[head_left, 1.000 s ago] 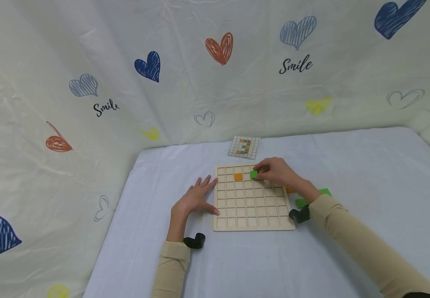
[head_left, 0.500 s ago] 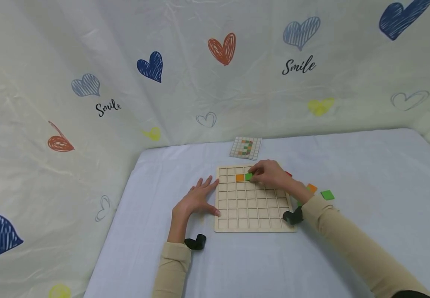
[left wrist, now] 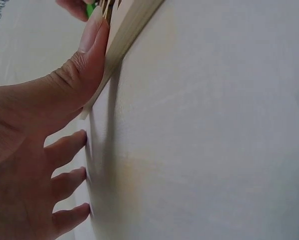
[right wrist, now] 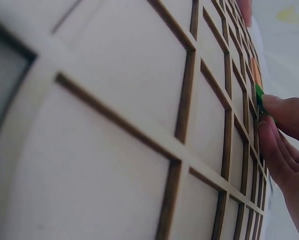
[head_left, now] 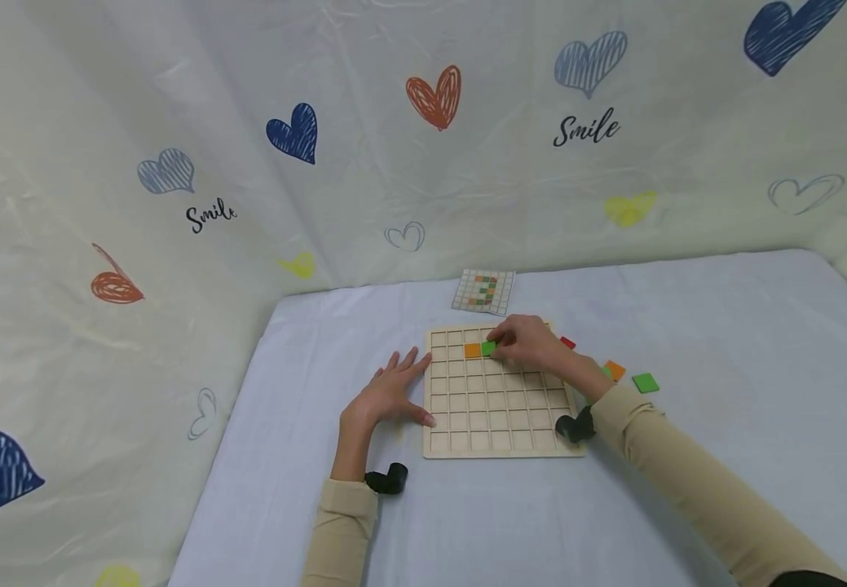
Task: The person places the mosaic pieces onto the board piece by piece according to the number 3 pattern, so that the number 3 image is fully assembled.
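Observation:
My right hand [head_left: 529,342] pinches a green square tile [head_left: 488,348] between thumb and fingertips, over the upper part of a wooden grid board [head_left: 467,424]. Directly left of it an orange tile [head_left: 472,350] lies in a cell. In the right wrist view the green tile [right wrist: 260,95] is seen edge-on, partly covered by the fingertips. My left hand [head_left: 386,391] rests spread at the board's left edge; its thumb [left wrist: 95,37] touches the board's rim, and the other fingertips lie on the white cloth in the left wrist view.
Behind the board lies a pattern card [head_left: 483,292] printed with coloured squares. Right of the board are a red tile [head_left: 567,343], an orange tile [head_left: 615,370] and a green tile [head_left: 646,383], with more green partly hidden by the right wrist. A curtain printed with hearts hangs behind the table.
My right hand has moved left with the green tile, bringing it beside the orange one. It has barely shifted in the last half second. The left hand has stayed in place.

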Available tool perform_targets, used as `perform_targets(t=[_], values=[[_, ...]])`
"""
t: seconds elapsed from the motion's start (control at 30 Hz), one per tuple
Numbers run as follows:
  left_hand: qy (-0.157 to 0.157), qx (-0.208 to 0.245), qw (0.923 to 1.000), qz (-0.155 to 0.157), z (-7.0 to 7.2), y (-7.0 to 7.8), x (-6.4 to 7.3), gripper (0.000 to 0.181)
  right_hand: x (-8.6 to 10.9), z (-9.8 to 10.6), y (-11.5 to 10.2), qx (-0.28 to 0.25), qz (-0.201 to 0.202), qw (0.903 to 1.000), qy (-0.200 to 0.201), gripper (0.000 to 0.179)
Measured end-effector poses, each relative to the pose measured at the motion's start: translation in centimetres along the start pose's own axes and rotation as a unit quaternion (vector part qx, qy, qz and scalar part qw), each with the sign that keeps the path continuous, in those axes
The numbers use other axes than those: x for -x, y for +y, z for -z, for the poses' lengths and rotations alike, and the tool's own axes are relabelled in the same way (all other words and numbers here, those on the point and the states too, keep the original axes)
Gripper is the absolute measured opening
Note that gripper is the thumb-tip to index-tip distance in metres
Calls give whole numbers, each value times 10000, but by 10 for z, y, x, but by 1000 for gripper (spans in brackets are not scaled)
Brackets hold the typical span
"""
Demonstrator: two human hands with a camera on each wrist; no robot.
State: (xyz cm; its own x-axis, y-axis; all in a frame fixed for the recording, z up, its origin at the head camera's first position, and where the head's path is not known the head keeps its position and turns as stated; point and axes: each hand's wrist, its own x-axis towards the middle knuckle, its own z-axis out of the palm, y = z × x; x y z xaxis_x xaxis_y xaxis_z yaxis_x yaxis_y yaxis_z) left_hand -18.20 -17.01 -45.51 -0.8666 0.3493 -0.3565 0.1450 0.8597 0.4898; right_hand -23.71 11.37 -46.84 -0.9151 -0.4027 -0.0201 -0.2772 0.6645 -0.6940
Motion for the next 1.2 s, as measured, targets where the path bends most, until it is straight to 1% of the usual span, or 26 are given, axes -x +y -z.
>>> perform_targets(t=[0.3,0.5,0.6,0.73,0.9,1.1,1.2], values=[[-7,-22,10000,29,-1,0,0,114,2,-4,2,226,447,9987,71,24],[-22,-56,10000,27,-1,1,0,114,4,-4,-1,776,742,9942,13,26],[-38,-82,9999,59,0,2,0,113,3,-4,-2,872,770,9932,-24,29],[-62,-61,9999,87,1,2,0,113,3,-3,-2,790,752,9940,-3,32],[-80,-88,9999,89,1,1,0,113,7,-1,-2,618,818,9947,99,29],[-99,-135,9997,156,-2,-4,-4,115,18,5,-2,416,1074,9929,287,26],[-93,-126,9997,181,-5,-8,-8,117,24,10,1,433,1185,9914,348,24]])
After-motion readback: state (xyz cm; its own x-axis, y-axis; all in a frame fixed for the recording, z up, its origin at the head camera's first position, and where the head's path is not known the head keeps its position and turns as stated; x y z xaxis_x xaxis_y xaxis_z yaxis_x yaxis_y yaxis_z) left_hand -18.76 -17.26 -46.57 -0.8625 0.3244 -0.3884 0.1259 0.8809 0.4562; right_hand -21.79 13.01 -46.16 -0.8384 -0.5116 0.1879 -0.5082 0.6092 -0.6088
